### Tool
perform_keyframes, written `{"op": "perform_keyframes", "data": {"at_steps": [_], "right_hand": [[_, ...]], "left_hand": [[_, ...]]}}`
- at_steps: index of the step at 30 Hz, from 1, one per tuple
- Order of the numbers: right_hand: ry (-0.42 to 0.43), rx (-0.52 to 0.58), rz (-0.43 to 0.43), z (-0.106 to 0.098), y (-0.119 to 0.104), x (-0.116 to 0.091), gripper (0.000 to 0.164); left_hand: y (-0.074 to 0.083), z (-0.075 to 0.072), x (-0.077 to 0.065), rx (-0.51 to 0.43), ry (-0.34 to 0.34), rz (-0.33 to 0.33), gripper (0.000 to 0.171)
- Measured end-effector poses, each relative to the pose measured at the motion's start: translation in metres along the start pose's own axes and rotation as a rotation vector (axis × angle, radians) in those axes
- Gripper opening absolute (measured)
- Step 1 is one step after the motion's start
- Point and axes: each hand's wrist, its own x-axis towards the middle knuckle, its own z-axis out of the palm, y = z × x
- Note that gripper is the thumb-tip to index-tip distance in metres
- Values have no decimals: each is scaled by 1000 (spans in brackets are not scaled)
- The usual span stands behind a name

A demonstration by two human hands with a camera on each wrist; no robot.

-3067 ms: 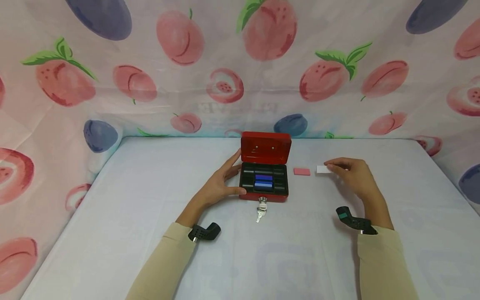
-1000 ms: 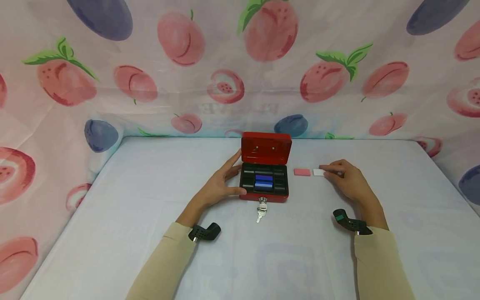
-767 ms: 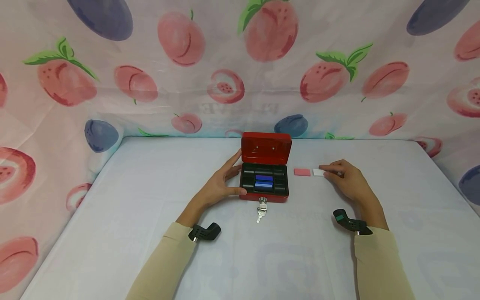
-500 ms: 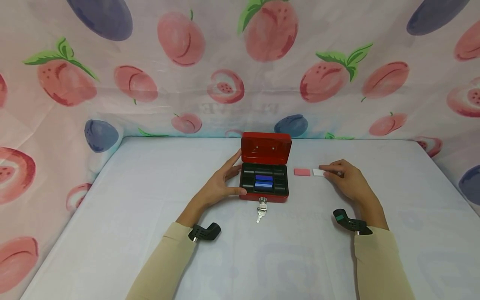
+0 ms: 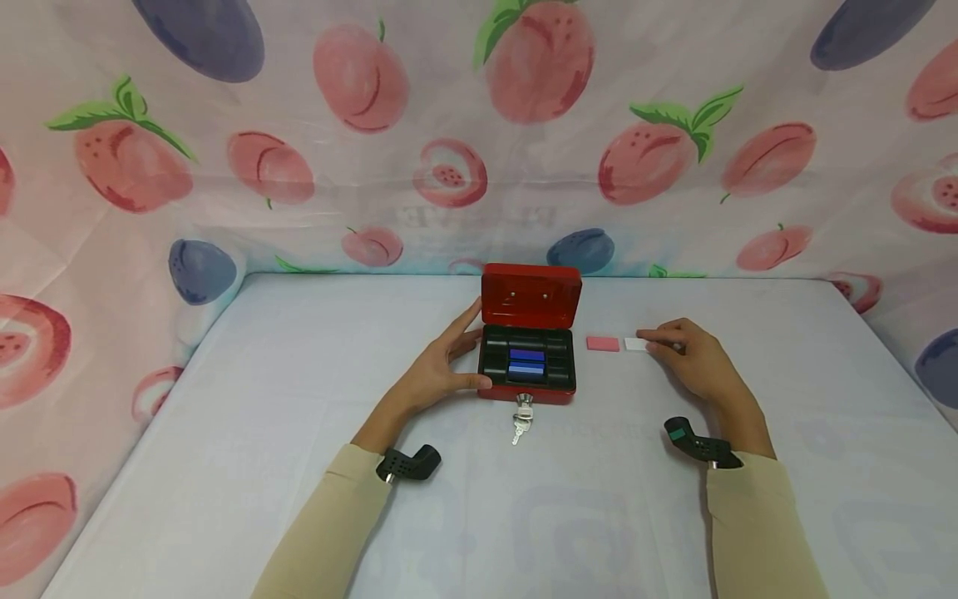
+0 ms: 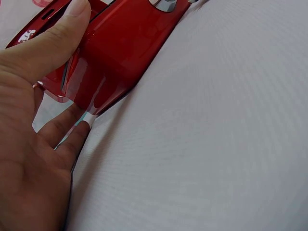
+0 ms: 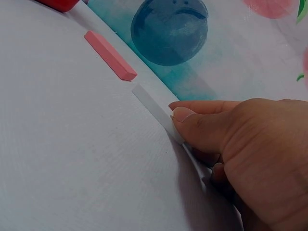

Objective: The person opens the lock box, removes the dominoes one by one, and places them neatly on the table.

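Note:
In the head view a red cash box (image 5: pixel 526 398) stands with its lid (image 5: pixel 530 295) raised. Its black tray (image 5: pixel 494 353) bears a dark blue block (image 5: pixel 526 355) and, in front of that, blue and light-blue strips (image 5: pixel 526 368). My left hand (image 5: pixel 430 374) holds the box's left side, thumb at the front corner and index finger reaching up to the lid. To the right, my right hand (image 5: pixel 699 358) pinches a small white rectangular block (image 7: pixel 154 108) between thumb and index finger, low at the table. A pink block (image 5: pixel 602 344) of similar shape lies just left of the white one.
Keys (image 5: pixel 521 424) hang from the lock at the box's front. A white cloth covers the table (image 5: pixel 569 516), and a fruit-printed curtain (image 5: pixel 299 100) rises behind its back edge. Each wrist wears a black camera band (image 5: pixel 407 463).
My right hand has shifted slightly left with the white block, nearer the pink one, since the oldest frame. Over the last second both hands have stayed put. The box has not moved.

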Motion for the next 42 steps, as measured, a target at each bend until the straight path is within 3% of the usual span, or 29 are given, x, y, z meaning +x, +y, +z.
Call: {"op": "perform_keyframes", "data": {"at_steps": [8,21,24,32,42], "right_hand": [[14,-14,-22,1,2,1,31],[23,-29,-15,1,2,1,31],[21,-24,-6,2,2,1,32],[23,-17,-12,1,1,1,32],[27,-14,-5,1,2,2,32]], "left_hand": [[31,-1,-7,-12,-15,1,101],[34,-1,-8,-14,-17,-5,101],[32,-1,-7,-17,-15,-4,102],[1,0,-1,-1,4,-21,105],[-2,0,-1,14,7,-15,104]]}}
